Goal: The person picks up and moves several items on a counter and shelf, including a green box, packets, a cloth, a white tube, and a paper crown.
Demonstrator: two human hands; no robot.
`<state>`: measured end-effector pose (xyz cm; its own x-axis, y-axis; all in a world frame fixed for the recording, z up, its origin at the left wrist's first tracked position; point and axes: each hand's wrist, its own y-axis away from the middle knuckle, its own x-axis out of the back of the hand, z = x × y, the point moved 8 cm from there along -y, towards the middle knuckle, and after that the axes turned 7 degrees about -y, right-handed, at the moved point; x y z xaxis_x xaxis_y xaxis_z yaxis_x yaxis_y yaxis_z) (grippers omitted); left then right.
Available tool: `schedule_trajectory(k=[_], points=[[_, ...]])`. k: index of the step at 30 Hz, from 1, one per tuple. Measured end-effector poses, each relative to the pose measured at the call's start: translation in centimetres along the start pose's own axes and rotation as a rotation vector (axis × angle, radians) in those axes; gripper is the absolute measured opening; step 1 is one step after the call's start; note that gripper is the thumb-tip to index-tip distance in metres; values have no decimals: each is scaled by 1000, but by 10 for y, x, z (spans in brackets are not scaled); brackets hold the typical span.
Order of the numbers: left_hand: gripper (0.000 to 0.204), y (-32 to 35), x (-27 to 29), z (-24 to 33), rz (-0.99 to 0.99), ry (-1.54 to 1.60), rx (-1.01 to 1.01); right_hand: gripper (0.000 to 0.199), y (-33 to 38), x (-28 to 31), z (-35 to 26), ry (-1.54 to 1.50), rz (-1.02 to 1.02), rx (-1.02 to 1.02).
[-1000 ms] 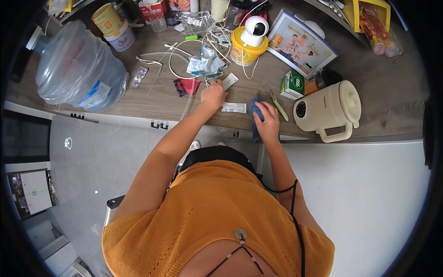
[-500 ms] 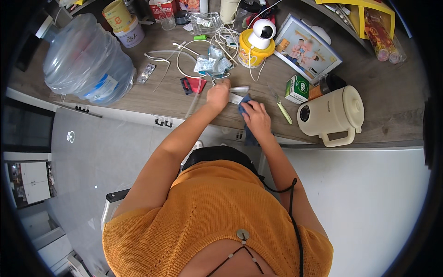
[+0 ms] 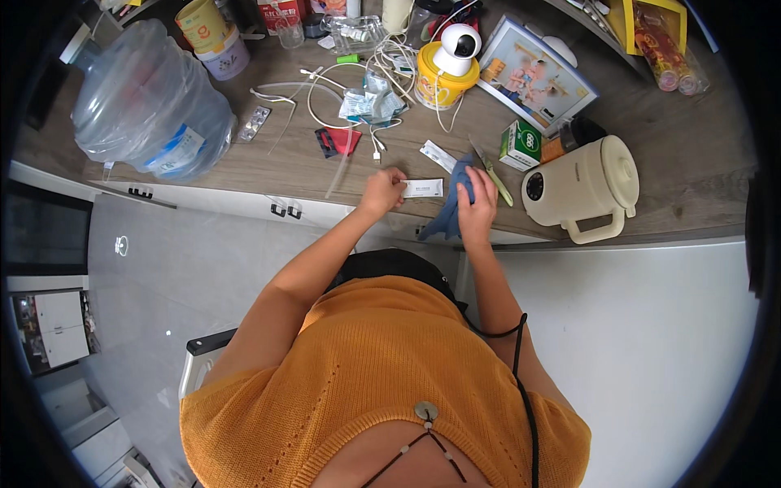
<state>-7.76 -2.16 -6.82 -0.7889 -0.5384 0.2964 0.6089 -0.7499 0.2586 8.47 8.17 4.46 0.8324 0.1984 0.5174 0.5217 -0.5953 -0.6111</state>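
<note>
My left hand [image 3: 382, 193] is closed, with its fingertips pinching the end of a slim white sachet [image 3: 425, 189] low over the desk's front edge. Bunched under the fingers of my right hand [image 3: 478, 207] is a blue cloth [image 3: 446, 223], part of which hangs over the edge. A second white stick sachet [image 3: 439, 156] lies slanted on the wood, just beyond the cloth. Right of the cloth rests a knife with a pale green handle [image 3: 498, 187]. Farther back, a white cable's plug [image 3: 377, 156] lies beyond my left hand.
A cream electric kettle [image 3: 582, 191] and a green-and-white box [image 3: 521, 145] stand at right. Behind are a yellow tub [image 3: 443, 85] with a white camera [image 3: 457, 50], a picture frame [image 3: 538, 77] and tangled cables. A large water bottle [image 3: 154, 106] lies at left.
My left hand has come nearer the desk edge with a sachet. My right hand has shifted right with the cloth, away from the sachet. The other sachet now lies farther right, turned at a slant.
</note>
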Motion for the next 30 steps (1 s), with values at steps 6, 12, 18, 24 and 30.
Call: schedule_trajectory(k=[6, 12, 18, 24, 30], points=[[7, -15, 2, -4, 53, -97, -6, 37, 26, -60, -42, 41, -478, 171], [5, -9, 1, 2, -1, -77, 55, 34, 23, -60, -19, 190, -454, 86], [4, 12, 24, 26, 136, -85, -146, 32, 21, -29, 21, 217, -442, -40], [10, 58, 8, 62, 220, -768, -1046, 34, 8, -8, 7, 19, -183, -16], [8, 56, 7, 58, 216, -753, -1033, 35, 0, -23, -28, -23, -219, 104]])
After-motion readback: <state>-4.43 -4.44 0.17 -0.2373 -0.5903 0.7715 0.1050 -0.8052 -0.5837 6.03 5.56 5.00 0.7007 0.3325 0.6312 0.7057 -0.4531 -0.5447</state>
